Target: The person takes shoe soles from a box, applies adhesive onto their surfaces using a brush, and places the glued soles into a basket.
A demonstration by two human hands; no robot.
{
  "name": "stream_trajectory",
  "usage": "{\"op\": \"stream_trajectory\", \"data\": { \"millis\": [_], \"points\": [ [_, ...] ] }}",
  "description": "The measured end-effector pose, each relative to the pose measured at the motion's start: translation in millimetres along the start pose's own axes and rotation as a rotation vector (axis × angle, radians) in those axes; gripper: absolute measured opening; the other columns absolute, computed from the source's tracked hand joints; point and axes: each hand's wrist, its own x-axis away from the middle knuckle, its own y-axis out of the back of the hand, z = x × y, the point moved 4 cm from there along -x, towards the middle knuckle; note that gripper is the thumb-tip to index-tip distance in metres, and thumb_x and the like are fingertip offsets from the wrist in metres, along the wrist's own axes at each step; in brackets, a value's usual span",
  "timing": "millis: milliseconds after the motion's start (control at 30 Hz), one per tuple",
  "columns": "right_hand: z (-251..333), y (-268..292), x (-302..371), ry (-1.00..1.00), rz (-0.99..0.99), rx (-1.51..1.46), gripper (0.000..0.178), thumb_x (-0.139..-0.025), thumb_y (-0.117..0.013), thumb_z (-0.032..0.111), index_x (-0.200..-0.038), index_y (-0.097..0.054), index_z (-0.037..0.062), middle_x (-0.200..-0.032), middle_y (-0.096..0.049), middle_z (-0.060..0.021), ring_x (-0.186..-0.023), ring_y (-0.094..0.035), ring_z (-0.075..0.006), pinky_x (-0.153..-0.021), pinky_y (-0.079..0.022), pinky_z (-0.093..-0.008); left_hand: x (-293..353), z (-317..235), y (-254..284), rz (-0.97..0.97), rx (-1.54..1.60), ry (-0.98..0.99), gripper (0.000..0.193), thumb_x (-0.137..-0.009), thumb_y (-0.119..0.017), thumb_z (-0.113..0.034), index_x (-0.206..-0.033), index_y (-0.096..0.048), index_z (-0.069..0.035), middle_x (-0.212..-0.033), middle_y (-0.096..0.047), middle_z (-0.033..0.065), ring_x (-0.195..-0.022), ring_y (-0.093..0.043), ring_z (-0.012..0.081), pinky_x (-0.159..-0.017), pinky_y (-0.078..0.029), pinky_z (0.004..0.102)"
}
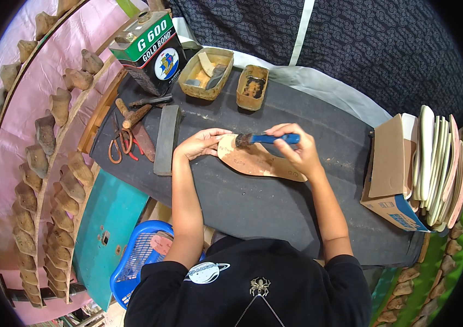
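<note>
A tan shoe insole [259, 161] lies flat on the dark worktable, its wider end to the left. A darker, wet-looking patch covers much of its middle. My left hand [203, 144] pinches the insole's left end between thumb and fingers. In my right hand [298, 146] is a brush [267, 139] with a blue handle, held above the insole. Its dark, clotted bristles touch the insole near the left end. Beyond the brush stands a small tan tub [252, 87] with dark residue inside.
A larger tub [206, 73] holding scraps and a rectangular metal can [149, 52] stand at the back left. A grey whetstone-like block [167, 140], a hammer [133, 116] and scissors [120, 139] lie left. A cardboard box [392, 169] packed with soles stands right. Shoe lasts [46, 133] line racks.
</note>
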Motion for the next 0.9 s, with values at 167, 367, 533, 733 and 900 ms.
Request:
{"op": "stream_trajectory", "data": {
  "millis": [167,367,533,733,900],
  "points": [
    [-5.8,-4.0,1.0,-0.019,0.055,0.034,0.011,-0.077,-0.057,0.008,-0.082,-0.049,0.0029,-0.082,-0.057,-0.0075,-0.075,-0.056,-0.0169,-0.067,-0.043,-0.0254,0.9,-3.8,-3.0,-0.007,-0.029,0.007,0.038,-0.085,-0.05,-0.02,-0.117,-0.042,-0.003,-0.105,-0.053,0.0026,-0.086,-0.055,0.006,-0.068,-0.049,0.0193],
    [-8.9,19.7,7.7,-0.066,0.112,0.143,0.013,-0.078,-0.055,0.011,-0.07,-0.047,0.003,-0.066,-0.052,-0.0049,-0.057,-0.05,-0.0141,-0.053,-0.039,-0.0244,2.3,-3.3,-2.0,-0.018,-0.044,0.014,0.037,-0.084,-0.051,-0.02,-0.116,-0.044,-0.004,-0.1,-0.055,0.0016,-0.081,-0.056,0.0049,-0.065,-0.049,0.0182],
    [-1.8,18.6,4.6,-0.001,-0.101,0.027,0.009,-0.078,-0.055,0.01,-0.076,-0.05,0.0026,-0.073,-0.056,-0.0054,-0.066,-0.054,-0.0134,-0.061,-0.043,-0.0242,1.3,-1.3,-0.7,-0.023,-0.048,0.014,0.038,-0.084,-0.051,-0.022,-0.116,-0.044,-0.004,-0.102,-0.055,0.0017,-0.085,-0.055,0.006,-0.068,-0.049,0.0197],
    [-7.1,1.8,1.2,-0.022,0.002,0.032,0.01,-0.077,-0.057,0.008,-0.08,-0.049,0.0029,-0.081,-0.057,-0.0075,-0.074,-0.055,-0.0154,-0.067,-0.043,-0.0264,2.0,-0.6,-0.3,-0.008,-0.059,0.022,0.04,-0.083,-0.052,-0.023,-0.116,-0.044,-0.003,-0.104,-0.054,0.0019,-0.088,-0.054,0.0067,-0.069,-0.048,0.0206],
    [-15.0,18.2,6.2,-0.115,0.052,0.056,0.014,-0.078,-0.053,0.014,-0.072,-0.047,0.0036,-0.065,-0.054,-0.0048,-0.059,-0.051,-0.0131,-0.055,-0.041,-0.0242,3.1,-2.8,-1.9,-0.018,-0.098,0.019,0.04,-0.083,-0.052,-0.023,-0.116,-0.044,-0.003,-0.104,-0.054,0.0022,-0.089,-0.054,0.0069,-0.07,-0.048,0.0206]
  ]
}}
